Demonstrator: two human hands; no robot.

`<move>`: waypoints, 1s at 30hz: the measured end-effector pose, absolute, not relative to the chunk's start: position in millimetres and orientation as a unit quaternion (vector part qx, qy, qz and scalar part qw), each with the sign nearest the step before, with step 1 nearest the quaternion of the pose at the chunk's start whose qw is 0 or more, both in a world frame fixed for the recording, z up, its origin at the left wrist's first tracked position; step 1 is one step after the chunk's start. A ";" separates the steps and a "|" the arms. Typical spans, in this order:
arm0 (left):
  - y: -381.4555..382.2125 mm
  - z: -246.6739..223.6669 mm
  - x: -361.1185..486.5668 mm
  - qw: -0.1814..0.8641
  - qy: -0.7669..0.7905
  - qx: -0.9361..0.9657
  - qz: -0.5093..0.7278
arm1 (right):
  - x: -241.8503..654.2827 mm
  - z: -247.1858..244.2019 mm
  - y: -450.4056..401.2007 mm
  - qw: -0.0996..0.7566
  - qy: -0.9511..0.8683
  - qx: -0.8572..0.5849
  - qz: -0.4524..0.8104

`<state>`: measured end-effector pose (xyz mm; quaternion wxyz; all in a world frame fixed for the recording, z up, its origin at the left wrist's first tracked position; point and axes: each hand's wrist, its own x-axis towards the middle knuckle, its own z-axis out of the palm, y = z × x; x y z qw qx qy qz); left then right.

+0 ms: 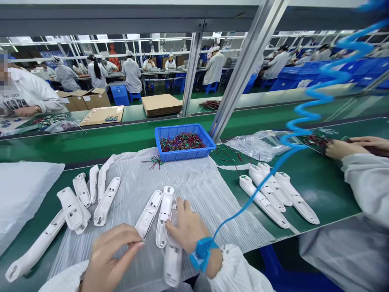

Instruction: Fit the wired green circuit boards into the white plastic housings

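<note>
My left hand [112, 255] pinches near the lower end of a white plastic shell [148, 213] lying on a ribbed translucent plastic sheet [209, 207]. Just to its right, my right hand [187, 227] grips a second white shell [165, 215], with a further shell [173, 263] partly hidden beneath the palm. A blue wrist strap [203, 253] circles my right wrist, and its coiled blue cord [306, 117] rises to the upper right. Several similar shells lie to the left [105, 201] and to the right [264, 198].
A blue tray [182, 142] of wired components stands ahead, beside a small wire bundle [153, 162] and a clear plastic bag [258, 145]. A co-worker's hands [346, 148] handle wires at right. Green benches, cardboard sheets and more workers lie beyond.
</note>
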<state>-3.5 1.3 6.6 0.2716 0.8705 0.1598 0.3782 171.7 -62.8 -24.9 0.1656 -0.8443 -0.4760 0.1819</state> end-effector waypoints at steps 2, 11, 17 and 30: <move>-0.9 9.1 -1.3 0.269 0.164 0.866 0.388 | 179.5 -25.0 -65.8 0.186 -0.483 -0.832 0.202; -14.4 22.0 19.0 0.354 0.177 0.838 0.375 | 177.5 -6.2 -108.4 0.536 -0.323 -0.525 0.576; -19.9 24.4 34.4 0.348 0.185 0.828 0.400 | 172.8 -10.2 -120.2 0.573 -0.292 -0.462 0.611; -32.8 27.5 52.8 0.151 0.127 0.870 0.452 | 173.0 12.6 -134.6 0.560 -0.251 -0.466 0.637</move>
